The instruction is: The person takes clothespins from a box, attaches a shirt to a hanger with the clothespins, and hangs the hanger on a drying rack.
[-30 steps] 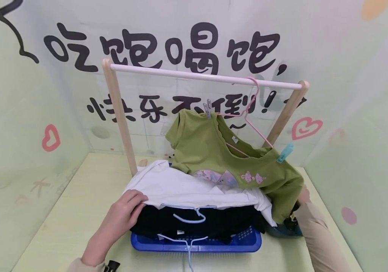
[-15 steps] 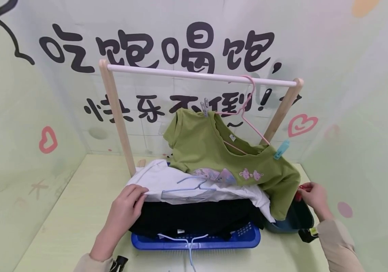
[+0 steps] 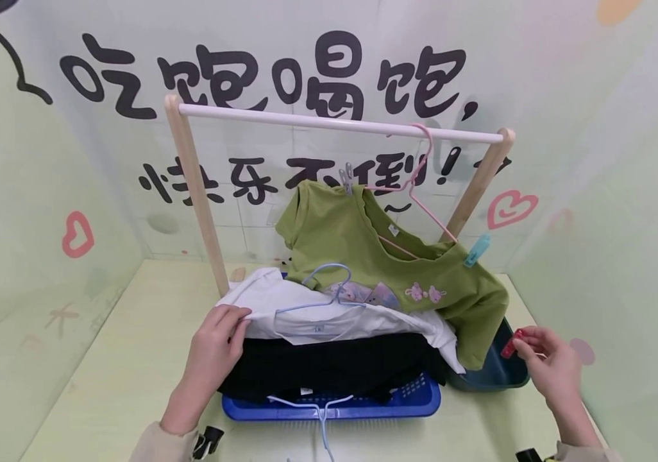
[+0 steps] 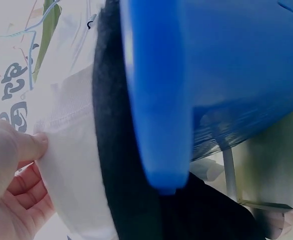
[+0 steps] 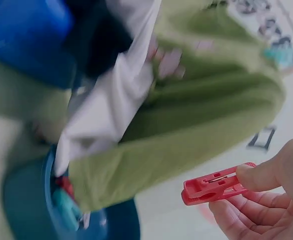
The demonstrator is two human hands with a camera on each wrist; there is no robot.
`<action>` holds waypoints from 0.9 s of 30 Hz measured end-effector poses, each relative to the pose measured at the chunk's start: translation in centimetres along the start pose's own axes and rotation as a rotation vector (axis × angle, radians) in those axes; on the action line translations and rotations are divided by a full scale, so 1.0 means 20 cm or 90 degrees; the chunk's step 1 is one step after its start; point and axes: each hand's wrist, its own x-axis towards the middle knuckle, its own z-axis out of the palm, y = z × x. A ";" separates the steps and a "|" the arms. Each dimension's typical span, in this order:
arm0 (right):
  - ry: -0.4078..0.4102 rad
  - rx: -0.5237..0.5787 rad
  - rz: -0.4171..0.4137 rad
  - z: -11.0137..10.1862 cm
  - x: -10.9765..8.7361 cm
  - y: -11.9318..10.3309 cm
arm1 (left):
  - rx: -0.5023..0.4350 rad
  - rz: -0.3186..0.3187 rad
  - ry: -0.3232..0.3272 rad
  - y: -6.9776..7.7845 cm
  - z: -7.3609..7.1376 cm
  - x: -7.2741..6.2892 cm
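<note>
My left hand (image 3: 213,353) pinches the left shoulder of a white shirt (image 3: 262,298); thumb and fingertips grip its edge in the left wrist view. A light blue hanger (image 3: 337,296) sits in the shirt's neck, its hook standing up in front of the green T-shirt (image 3: 329,237). My right hand (image 3: 554,369) pinches a red clothespin (image 5: 216,185) between thumb and fingers, at the right of the green sleeve. Below it stands a dark teal bin (image 3: 487,385), with more clothespins inside in the right wrist view, partly hidden by the green sleeve.
The green T-shirt hangs by a pink hanger (image 3: 424,205) from the rack's white rail (image 3: 306,120), with a grey and a teal clothespin (image 3: 477,250) on it. Black clothing (image 3: 335,366) lies in a blue basket (image 3: 329,412), another blue hanger (image 3: 322,417) poking over its front.
My right hand has come out from behind the green sleeve, holding the red clothespin, and moved right. The blue hanger's hook has swung upward with the white shirt's neckline. My left hand keeps its grip.
</note>
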 end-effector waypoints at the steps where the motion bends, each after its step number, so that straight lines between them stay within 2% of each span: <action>1: 0.003 0.016 -0.007 0.00 -0.02 -0.03 | 0.000 0.001 0.002 0.00 0.00 0.00; 5: 0.006 0.059 -0.042 0.04 -0.08 -0.13 | 0.002 -0.003 0.000 0.00 -0.01 0.00; 10: -0.018 0.101 -0.080 0.12 -0.14 -0.25 | -0.002 -0.014 -0.007 0.00 -0.02 0.00; 15: -0.048 0.183 -0.127 0.23 -0.18 -0.34 | -0.006 -0.020 -0.007 0.01 -0.03 -0.01; 20: -0.107 0.340 -0.199 0.36 -0.21 -0.45 | -0.007 -0.020 0.003 0.01 -0.03 0.00; 23: -0.157 0.439 -0.260 0.46 -0.23 -0.54 | -0.014 -0.019 0.009 0.01 -0.03 0.00; 27: -0.245 0.508 -0.352 0.60 -0.26 -0.66 | -0.027 -0.018 0.012 0.01 -0.01 0.02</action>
